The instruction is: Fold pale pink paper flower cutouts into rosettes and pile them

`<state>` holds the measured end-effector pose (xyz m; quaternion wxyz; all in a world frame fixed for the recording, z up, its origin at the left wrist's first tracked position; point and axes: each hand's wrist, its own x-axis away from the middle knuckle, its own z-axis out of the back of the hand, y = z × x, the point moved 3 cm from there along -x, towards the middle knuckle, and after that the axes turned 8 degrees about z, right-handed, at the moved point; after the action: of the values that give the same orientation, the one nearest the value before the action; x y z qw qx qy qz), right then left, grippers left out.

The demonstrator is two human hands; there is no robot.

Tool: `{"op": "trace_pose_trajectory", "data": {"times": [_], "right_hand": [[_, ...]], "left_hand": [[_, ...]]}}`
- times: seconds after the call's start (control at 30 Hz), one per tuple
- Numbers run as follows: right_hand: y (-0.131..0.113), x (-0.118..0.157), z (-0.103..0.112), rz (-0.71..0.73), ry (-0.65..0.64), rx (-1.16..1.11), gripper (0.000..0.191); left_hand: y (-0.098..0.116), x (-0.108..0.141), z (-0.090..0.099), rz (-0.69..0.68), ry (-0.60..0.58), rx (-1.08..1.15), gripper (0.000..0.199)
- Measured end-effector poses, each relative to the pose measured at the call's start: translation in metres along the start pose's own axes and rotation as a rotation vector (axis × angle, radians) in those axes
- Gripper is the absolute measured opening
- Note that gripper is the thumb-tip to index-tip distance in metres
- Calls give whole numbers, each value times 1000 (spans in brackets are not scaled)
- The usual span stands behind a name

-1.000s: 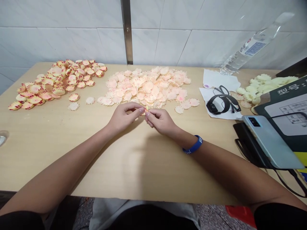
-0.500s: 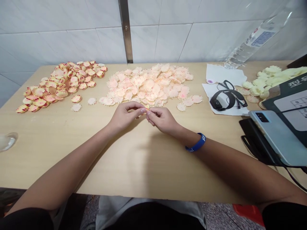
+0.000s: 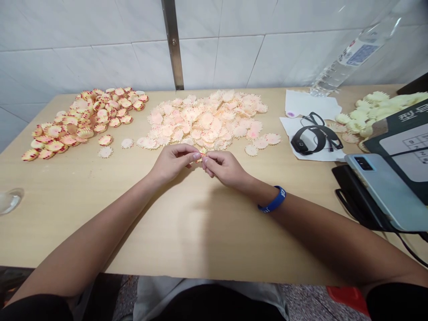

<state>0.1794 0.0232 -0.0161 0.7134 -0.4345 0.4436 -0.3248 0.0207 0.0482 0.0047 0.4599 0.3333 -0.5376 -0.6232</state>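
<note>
Fingers of the left hand and the right hand are pinched together on one small yellowish, red-marked piece, above the surface. Just behind lies a pale pink pile; farther left, a red-edged pile.

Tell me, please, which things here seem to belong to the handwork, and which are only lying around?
Seem to belong: small frilled piece between the fingertips of left hand and right hand; pale pink pieces heaped behind; red-edged pieces at left; perhaps the pale yellow pieces at right.

Seem only lying around: clear bottle; phone; black wristband on white paper.
</note>
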Motion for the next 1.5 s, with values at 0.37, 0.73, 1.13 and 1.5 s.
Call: {"op": "trace_pose_trajectory", "data": {"times": [0.37, 0.73, 1.13, 1.5], "right_hand": [[0, -1, 0, -15, 1, 0, 44], [1, -1, 0, -22, -10, -12, 44], [3, 0, -2, -36, -5, -37, 47], [2, -4, 0, -62, 12, -90, 32]], "left_hand": [[3, 2, 1, -25, 25, -33, 29], [2, 1, 1, -2, 22, -28, 29], [11, 13, -9, -60, 52, -156, 32], [-5, 2, -6, 56, -27, 78, 45]]}}
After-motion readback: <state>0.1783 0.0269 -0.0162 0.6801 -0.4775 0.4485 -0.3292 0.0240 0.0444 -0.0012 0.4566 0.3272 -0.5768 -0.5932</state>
